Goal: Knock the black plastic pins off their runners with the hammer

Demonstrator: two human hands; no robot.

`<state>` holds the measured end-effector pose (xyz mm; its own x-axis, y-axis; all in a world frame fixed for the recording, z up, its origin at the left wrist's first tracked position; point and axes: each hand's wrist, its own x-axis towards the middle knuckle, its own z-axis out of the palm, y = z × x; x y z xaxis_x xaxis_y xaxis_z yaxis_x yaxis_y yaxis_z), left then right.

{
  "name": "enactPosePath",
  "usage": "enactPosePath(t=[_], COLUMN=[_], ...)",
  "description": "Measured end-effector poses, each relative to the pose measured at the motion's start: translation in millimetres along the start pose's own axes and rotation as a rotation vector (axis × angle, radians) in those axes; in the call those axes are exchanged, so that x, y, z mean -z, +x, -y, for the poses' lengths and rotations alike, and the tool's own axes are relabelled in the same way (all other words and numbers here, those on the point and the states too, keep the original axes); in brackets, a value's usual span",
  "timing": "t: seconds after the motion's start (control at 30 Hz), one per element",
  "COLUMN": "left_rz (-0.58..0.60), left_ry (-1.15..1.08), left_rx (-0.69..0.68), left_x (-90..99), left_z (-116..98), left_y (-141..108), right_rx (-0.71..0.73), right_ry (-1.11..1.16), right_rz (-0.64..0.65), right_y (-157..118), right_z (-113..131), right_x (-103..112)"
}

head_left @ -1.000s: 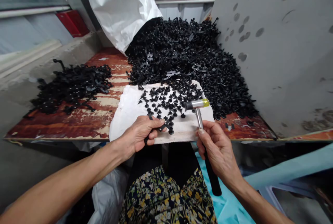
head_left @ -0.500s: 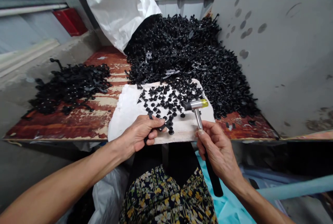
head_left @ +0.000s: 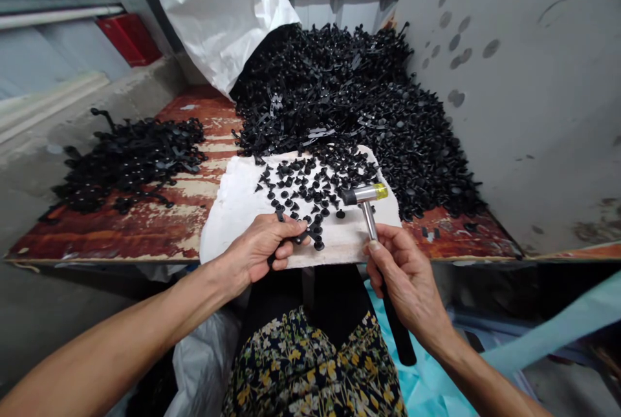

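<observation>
My left hand (head_left: 270, 242) is closed on a black strip-like part (head_left: 301, 236), whose ends stick out between the fingers above the front edge of a white cloth pad (head_left: 228, 210). My right hand (head_left: 400, 271) grips a small hammer (head_left: 371, 220) at the neck, its black handle pointing down below the hand. The hammer's head has one black face and one yellow face and hangs over the pad's right part. Several small black plugs (head_left: 317, 194) with round heads lie scattered on the pad, some close to my left fingertips.
Behind the pad rises a large heap of black parts (head_left: 334, 94), partly under a white sack (head_left: 223, 10). A smaller black pile (head_left: 136, 158) lies left on the worn red tabletop (head_left: 194, 187). A grey board (head_left: 524, 100) stands at the right.
</observation>
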<state>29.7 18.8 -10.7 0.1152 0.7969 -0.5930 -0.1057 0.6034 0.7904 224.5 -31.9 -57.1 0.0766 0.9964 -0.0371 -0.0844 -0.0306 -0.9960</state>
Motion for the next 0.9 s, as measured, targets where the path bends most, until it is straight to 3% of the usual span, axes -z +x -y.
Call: enactPosePath(t=[0.33, 0.47, 0.73, 0.9], left_rz=[-0.041, -0.083, -0.093, -0.066], left_ry=[0.047, 0.111, 0.277, 0.274], left_rx=[-0.017, -0.028, -0.061, -0.007], left_x=[-4.9, -7.9, -10.2, -9.2], left_z=[-2, -7, -15, -15], left_y=[-2, -5, -3, -1], right_rx=[0.044, 0.094, 0.502, 0.634], right_ry=[-0.026, -0.151, -0.523, -0.609], right_rz=[0.032, 0.038, 0.122, 0.188], right_y=[0, -2, 1, 0], right_z=[-1, -1, 3, 11], right_x=[1, 6, 13, 18])
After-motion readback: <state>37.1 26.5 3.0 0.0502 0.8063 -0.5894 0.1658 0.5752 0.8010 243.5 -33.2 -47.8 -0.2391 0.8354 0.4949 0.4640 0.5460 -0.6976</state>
